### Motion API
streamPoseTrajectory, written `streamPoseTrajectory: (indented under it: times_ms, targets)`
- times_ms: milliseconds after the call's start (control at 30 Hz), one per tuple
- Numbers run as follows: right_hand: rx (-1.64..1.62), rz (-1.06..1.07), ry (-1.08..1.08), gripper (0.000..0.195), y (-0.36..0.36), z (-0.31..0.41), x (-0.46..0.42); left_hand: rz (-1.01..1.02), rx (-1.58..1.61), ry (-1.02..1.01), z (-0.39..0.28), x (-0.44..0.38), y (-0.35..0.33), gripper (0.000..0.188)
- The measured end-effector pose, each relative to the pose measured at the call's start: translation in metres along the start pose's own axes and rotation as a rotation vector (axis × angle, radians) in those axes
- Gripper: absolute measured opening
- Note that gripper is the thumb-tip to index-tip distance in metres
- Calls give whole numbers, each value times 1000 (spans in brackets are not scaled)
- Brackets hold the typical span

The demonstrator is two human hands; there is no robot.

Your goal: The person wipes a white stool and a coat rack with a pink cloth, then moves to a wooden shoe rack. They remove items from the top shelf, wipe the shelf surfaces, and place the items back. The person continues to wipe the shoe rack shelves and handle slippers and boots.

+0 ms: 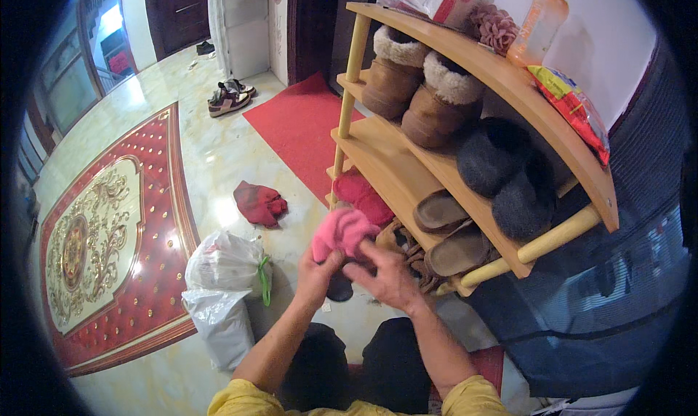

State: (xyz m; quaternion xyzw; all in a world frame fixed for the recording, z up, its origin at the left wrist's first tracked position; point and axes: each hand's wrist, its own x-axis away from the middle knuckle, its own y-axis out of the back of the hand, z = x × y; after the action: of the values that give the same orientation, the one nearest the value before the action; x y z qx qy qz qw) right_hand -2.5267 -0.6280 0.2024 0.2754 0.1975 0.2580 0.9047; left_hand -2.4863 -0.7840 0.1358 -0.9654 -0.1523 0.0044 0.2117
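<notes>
Between my hands, beside a wooden shoe rack (556, 110), is a crumpled pink cloth (343, 230). My left hand (320, 274) pinches its lower left part. At its lower right edge, my right hand (388, 274) has its fingers bent and touching the cloth; whether they grip it is hard to tell. Red fuzzy slippers (362, 195) sit low on the rack just behind the cloth. Brown slippers (441, 210) rest on the shelf to the right. Below my hands, a dark shoe (340, 288) is partly hidden. A dark red cloth (259, 203) lies crumpled on the floor.
Fleece-lined brown boots (390, 78) and dark fuzzy slippers (493, 157) fill the upper shelf. An orange bottle (540, 23) and a red-yellow packet (570, 108) are on top. Plastic bags (221, 263) stand at left. Sneakers (229, 99) sit near a red mat (305, 127).
</notes>
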Motion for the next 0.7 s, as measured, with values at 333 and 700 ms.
streamPoseTrajectory:
  times_ms: [333, 700]
  targets:
    - [824, -314, -184, 45, 68, -53, -18, 321, -1222, -791, 4, -135, -77, 61]
    - [765, -248, -254, 50, 67, -54, -21, 309, -1555, -479, 12, -321, -104, 58]
